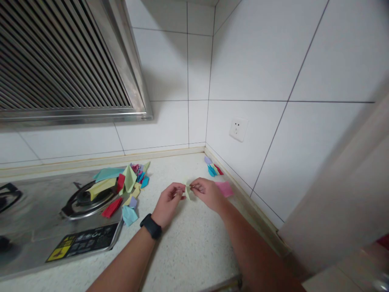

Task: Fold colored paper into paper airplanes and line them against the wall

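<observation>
A small pale green piece of folded paper (pixel 188 191) is held between my two hands, above the speckled counter (pixel 182 243). My left hand (pixel 169 202), with a black watch (pixel 151 226) on its wrist, pinches the paper's left side. From the right, the fingertips of my right hand (pixel 208 194) close on its other side. Part of the paper is hidden by the fingers. Just beyond my right hand lies a pink sheet of paper (pixel 224 188). Small folded papers in blue (pixel 212 170), red and lilac sit farther back by the wall.
To the left, a steel gas stove (pixel 39 219) carries a heap of colored folded papers (pixel 129 180), some spilling onto the counter. A range hood (pixel 73 61) hangs above it. White tiled walls meet in the corner, with a socket (pixel 238 129) on the right one.
</observation>
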Available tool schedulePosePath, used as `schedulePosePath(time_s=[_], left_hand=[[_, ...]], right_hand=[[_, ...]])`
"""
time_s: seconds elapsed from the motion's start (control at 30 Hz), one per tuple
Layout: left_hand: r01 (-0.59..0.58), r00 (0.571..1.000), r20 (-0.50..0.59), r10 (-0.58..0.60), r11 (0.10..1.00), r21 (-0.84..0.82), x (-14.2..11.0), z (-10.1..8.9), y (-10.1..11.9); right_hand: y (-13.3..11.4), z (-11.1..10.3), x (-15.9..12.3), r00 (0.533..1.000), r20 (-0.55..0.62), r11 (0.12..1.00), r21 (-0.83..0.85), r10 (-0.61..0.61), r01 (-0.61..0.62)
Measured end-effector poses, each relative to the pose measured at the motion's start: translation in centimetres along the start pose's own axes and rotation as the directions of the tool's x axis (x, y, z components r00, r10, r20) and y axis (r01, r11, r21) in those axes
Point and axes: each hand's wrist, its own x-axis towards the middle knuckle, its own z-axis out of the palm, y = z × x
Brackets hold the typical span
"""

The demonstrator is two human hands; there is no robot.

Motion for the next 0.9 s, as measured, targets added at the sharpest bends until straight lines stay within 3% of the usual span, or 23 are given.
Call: schedulePosePath(time_s=[0.13, 0.3, 0.5, 0.63, 0.9], left_hand=[[-0.051, 0.999, 0.015, 0.050, 0.996, 0.071, -0.1, 0.1, -0.2], [-0.194, 0.979, 0.117, 0.167, 0.942, 0.274, -0.4, 0.0, 0.7], [-0.275, 0.961, 0.087, 0.264, 0.862, 0.426, -0.5, -0.5, 1.5], [-0.326, 0.943, 0.111, 0.313, 0.814, 0.480, -0.5, -0.8, 1.4], [-0.295, 0.953, 0.105, 0.284, 0.798, 0.525, -0.4, -1.4, 0.1]], right_hand=[[0.4, 0.1, 0.2, 1.000, -0.028, 1.000, -0.004, -0.015, 0.015], [1.1, -0.2, 0.5, 0.998, -0.020, 0.993, 0.100, 0.067, -0.065], [1.2, -1.0, 0.7, 0.986, -0.059, 0.969, 0.205, 0.153, -0.138], [1.2, -1.7, 0.8, 0.988, -0.079, 0.956, 0.273, 0.130, -0.104], [0.7, -6.0, 0.1, 0.962, -0.235, 0.989, 0.077, 0.140, -0.125]])
